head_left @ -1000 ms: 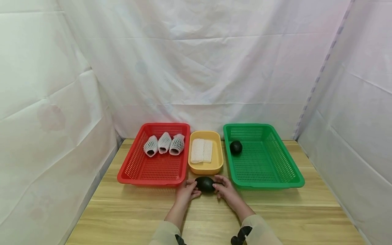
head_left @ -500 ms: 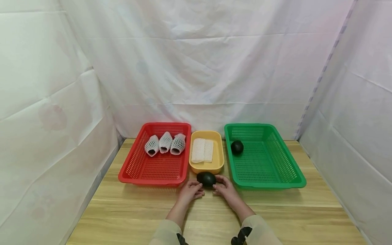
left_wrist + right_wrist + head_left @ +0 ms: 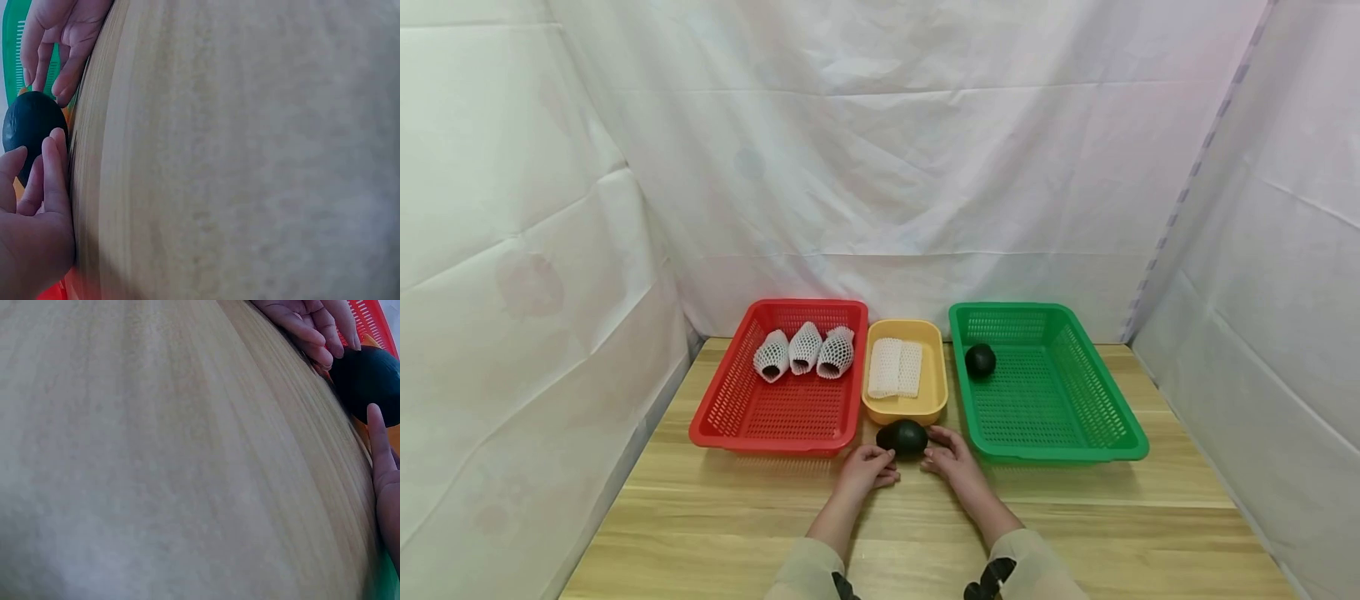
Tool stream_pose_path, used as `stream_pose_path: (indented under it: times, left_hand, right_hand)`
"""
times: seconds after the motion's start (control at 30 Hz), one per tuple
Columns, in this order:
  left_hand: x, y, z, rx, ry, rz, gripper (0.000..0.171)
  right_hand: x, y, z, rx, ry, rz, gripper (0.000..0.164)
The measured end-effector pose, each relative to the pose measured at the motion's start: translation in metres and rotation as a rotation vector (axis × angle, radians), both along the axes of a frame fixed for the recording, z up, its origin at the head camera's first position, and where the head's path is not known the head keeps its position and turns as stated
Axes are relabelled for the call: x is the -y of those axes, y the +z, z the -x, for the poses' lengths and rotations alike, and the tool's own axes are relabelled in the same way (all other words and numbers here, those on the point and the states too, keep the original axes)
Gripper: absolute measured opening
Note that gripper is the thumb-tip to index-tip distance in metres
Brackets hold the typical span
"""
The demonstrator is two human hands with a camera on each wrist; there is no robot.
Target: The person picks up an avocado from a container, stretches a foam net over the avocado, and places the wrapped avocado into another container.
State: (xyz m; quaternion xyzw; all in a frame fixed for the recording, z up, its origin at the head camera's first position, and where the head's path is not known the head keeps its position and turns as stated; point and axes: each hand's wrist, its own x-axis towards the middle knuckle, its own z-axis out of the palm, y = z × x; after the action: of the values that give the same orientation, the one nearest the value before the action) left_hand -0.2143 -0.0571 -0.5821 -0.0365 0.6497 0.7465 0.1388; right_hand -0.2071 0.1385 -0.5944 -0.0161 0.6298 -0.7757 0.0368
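A dark avocado (image 3: 904, 438) lies on its side on the wooden table, its narrower end to the left. My left hand (image 3: 862, 473) is at its front left, the thumb tip against or very near the skin and the other fingers loosely bent. From the right, my right hand (image 3: 953, 460) reaches beside its rounder end with relaxed fingers. In the left wrist view, the left thumb and fingertips meet the lower end of the avocado (image 3: 32, 128). One straight finger of the right hand touches the avocado (image 3: 369, 381) in the right wrist view.
A red basket (image 3: 775, 425) on the left holds three avocados in white foam nets (image 3: 803, 348). Behind the avocado, a yellow tray (image 3: 934, 375) contains flat foam nets (image 3: 895, 368). One bare avocado (image 3: 980, 361) sits in the green basket (image 3: 1037, 408) on the right. White cloth surrounds the table.
The avocado between my hands has moved slightly back towards the yellow tray and turned, its narrower end now to the left. My left hand has shifted slightly right.
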Motion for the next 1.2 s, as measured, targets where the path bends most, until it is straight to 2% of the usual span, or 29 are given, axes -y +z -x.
stream_pose_path:
  times: [0.33,0.5,0.7,0.83,0.97,1.1,1.2]
  left_hand:
    - [0.003,-0.003,-0.005,0.024,0.044,-0.051,0.013]
    - [0.009,-0.002,-0.009,0.077,0.024,-0.112,0.01]
    - [0.016,0.004,-0.011,0.097,-0.008,-0.067,0.013]
    - [0.02,0.008,-0.014,0.104,-0.026,-0.005,0.016]
    - [0.023,0.014,-0.019,0.131,-0.041,0.039,0.019]
    - [0.023,0.023,-0.025,0.14,-0.073,0.037,0.028]
    - [0.019,0.029,-0.027,0.127,-0.098,0.027,0.036]
  right_hand:
    - [0.003,0.0,-0.001,0.059,-0.066,-0.088,0.054]
    - [0.004,0.013,-0.003,0.034,-0.067,-0.174,0.051]
    - [0.001,0.02,-0.002,-0.015,-0.069,-0.327,0.048]
    - [0.001,0.025,-0.005,-0.013,-0.04,-0.417,0.049]
    - [0.004,0.031,-0.012,0.009,0.044,-0.517,0.053]
    - [0.008,0.036,-0.017,0.001,0.14,-0.574,0.058]
    - [0.01,0.039,-0.016,-0.03,0.157,-0.596,0.054]
